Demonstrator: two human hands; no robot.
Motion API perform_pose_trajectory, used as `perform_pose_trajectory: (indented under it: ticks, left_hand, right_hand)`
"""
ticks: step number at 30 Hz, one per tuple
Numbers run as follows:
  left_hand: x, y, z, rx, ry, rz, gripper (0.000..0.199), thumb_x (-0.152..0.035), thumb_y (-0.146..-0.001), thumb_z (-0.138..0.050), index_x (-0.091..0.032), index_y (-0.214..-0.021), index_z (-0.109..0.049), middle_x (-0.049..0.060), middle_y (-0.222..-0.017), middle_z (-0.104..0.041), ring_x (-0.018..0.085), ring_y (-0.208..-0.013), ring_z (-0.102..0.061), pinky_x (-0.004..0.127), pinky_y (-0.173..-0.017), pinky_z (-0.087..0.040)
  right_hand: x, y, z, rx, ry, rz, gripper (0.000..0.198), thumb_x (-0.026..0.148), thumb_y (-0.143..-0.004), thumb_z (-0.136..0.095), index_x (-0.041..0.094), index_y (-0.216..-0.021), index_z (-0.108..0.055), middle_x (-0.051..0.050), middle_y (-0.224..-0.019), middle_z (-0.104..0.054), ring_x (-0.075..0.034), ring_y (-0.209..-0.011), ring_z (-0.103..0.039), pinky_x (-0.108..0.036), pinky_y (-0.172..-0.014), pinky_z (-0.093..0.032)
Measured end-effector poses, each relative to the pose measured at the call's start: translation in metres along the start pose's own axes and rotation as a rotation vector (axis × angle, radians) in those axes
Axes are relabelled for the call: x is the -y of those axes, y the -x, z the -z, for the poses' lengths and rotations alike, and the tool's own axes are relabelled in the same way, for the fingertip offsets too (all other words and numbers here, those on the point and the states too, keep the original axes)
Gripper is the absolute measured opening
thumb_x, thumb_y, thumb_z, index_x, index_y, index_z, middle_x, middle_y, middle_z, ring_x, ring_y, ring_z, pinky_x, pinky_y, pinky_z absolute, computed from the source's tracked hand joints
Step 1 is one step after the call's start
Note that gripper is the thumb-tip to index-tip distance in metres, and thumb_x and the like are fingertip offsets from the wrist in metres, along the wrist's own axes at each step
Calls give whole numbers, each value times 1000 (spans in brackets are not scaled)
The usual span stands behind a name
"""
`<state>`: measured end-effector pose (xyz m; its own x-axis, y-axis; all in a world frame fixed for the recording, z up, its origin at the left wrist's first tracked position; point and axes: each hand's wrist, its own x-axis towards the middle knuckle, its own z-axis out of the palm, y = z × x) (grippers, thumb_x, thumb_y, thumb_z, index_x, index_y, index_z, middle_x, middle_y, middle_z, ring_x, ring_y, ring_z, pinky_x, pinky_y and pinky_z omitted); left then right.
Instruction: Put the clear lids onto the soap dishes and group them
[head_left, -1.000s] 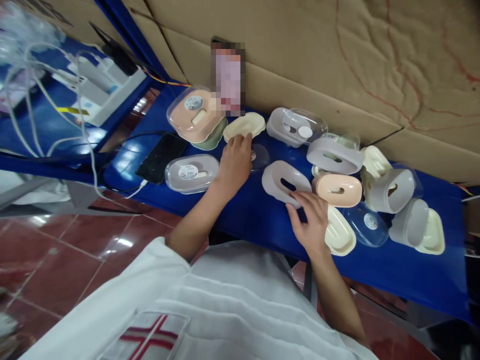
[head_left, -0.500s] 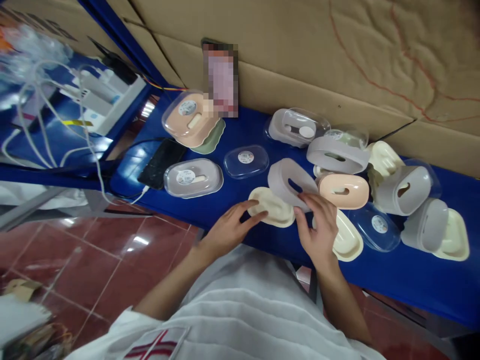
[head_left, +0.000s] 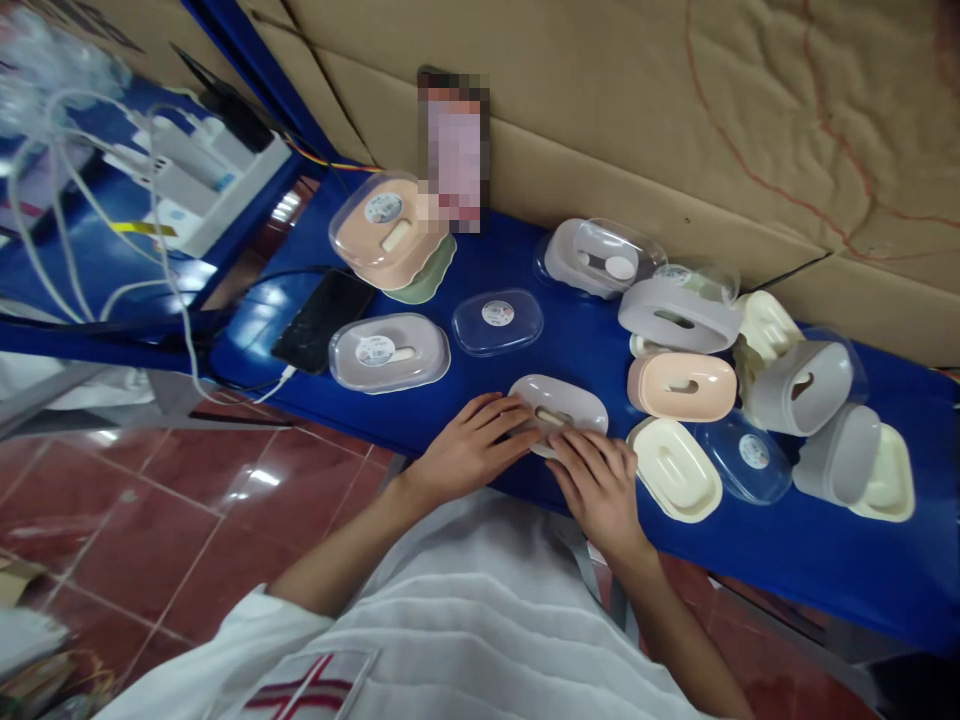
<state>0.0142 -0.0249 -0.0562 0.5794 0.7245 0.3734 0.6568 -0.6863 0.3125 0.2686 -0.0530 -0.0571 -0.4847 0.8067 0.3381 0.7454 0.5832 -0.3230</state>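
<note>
At the table's front edge lies a grey oval plastic cover point(head_left: 581, 400) with a slot in its top. A cream raised piece shows through the slot; the rest of the cream base is hidden under the cover. My left hand point(head_left: 480, 440) grips the cover's left side, its fingers lying over the top. On the front right, my right hand point(head_left: 598, 480) is bent around the same cover, fingertips close to the slot. Behind it lies a clear plastic lid point(head_left: 497, 322) with a round label. A cream oval base point(head_left: 679, 470) sits just right of my right hand.
Left on the blue table point(head_left: 435, 405) are a capped grey box point(head_left: 386, 355), a capped peach box point(head_left: 397, 225) and a cabled black phone point(head_left: 322, 318). A peach cover point(head_left: 682, 385), several grey covers and another clear lid point(head_left: 754, 455) crowd the right. Cardboard point(head_left: 585, 130) stands behind.
The grey cover, tilted in my right hand before, has come down leftward onto the cream base. My left hand has moved from the base onto the cover, and my right hand has shifted left and down.
</note>
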Motion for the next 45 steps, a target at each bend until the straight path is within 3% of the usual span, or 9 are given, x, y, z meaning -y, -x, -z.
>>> perform_pose_trajectory:
  ticks: [9,13,17,20,26,33,38,41,45]
  left_hand:
    - [5,-8,12,-22,97,47,30,-22,-108,-59,-25,-137,-66,10,-143,-71,26,-140,-65,46,-114,-58]
    - [24,-33,20,-105,47,273,45,-13,-106,-52,-25,-149,-59,15,-162,-55,32,-156,-50,56,-124,-49]
    - [46,-65,18,45,-88,510,65,-17,-98,-70,-20,-160,-51,23,-177,-33,46,-166,-28,69,-127,-38]
    - [55,-79,15,100,-102,573,60,-18,-98,-71,-21,-157,-55,21,-171,-46,43,-160,-43,66,-125,-42]
    - [47,-66,22,-142,181,374,27,-31,-109,-63,-22,-133,-70,11,-140,-75,26,-134,-70,48,-116,-55]
    - [3,-33,17,-95,233,-66,21,-17,-106,-66,-22,-126,-70,9,-136,-76,21,-135,-69,44,-121,-52]
    - [1,-18,10,-69,114,5,38,-25,-103,-74,-26,-140,-65,12,-151,-66,30,-149,-58,61,-128,-44]
    - [4,-11,7,-91,121,39,42,-24,-102,-75,-25,-141,-64,14,-151,-66,30,-148,-59,54,-119,-54]
    - [1,-7,3,-133,101,32,39,-20,-101,-75,-23,-139,-65,14,-147,-69,30,-145,-60,52,-117,-56]
  right_hand:
    - [-4,7,-8,70,-28,-24,54,17,-108,-60,33,-159,-55,-5,-145,-74,-27,-129,-69,-48,-118,-39]
    - [-5,6,-10,48,-5,-35,53,14,-107,-59,32,-157,-58,-9,-151,-69,-30,-139,-63,-52,-121,-42]
    - [-6,8,-13,-24,-35,-55,56,15,-105,-63,28,-159,-55,-17,-164,-53,-36,-153,-50,-59,-121,-49]
    - [-6,9,-14,-55,-69,-111,67,18,-106,-63,29,-169,-41,-18,-171,-43,-37,-159,-44,-60,-122,-51]
    - [-4,4,-14,-94,-141,-203,84,21,-107,-63,32,-177,-18,-17,-179,-29,-36,-164,-37,-60,-126,-49]
    - [-7,1,-15,-65,-154,-222,90,22,-108,-64,37,-178,-9,-11,-185,-13,-37,-167,-28,-60,-126,-48]
    - [-9,3,-15,-56,-148,-210,86,21,-107,-64,40,-177,-16,-6,-185,-17,-34,-166,-32,-55,-128,-49]
    - [-9,4,-15,-59,-153,-221,85,20,-108,-63,39,-177,-17,-7,-184,-22,-33,-165,-34,-54,-128,-49]
    - [-9,5,-15,-73,-171,-235,83,21,-108,-63,39,-176,-19,-8,-182,-27,-32,-163,-38,-52,-126,-52]
